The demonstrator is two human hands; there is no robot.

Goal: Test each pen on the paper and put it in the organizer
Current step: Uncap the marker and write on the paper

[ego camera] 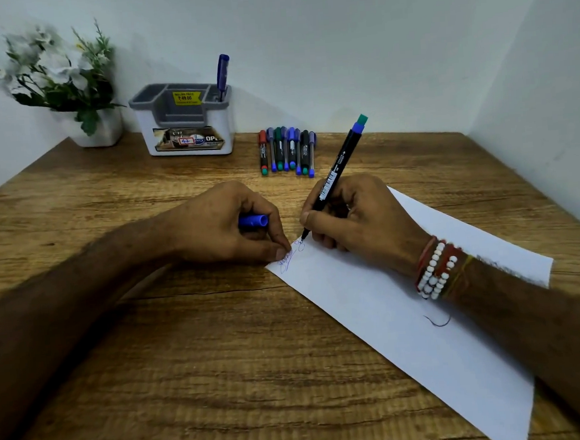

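My right hand [357,215] grips a black pen [338,170] with a blue and green end, its tip touching the white paper [391,309] near a blue scribble [289,257]. My left hand [227,224] is closed around the pen's blue cap [253,221], and its thumb presses the paper's top corner. Several capped pens [288,150] lie side by side behind my hands. The white and grey organizer [185,120] stands at the back with one blue pen [222,76] upright in its right compartment.
A white pot of artificial flowers [63,84] sits in the back left corner. Walls close off the wooden table [153,349] at the back and right. A short dark mark [438,322] lies lower on the paper.
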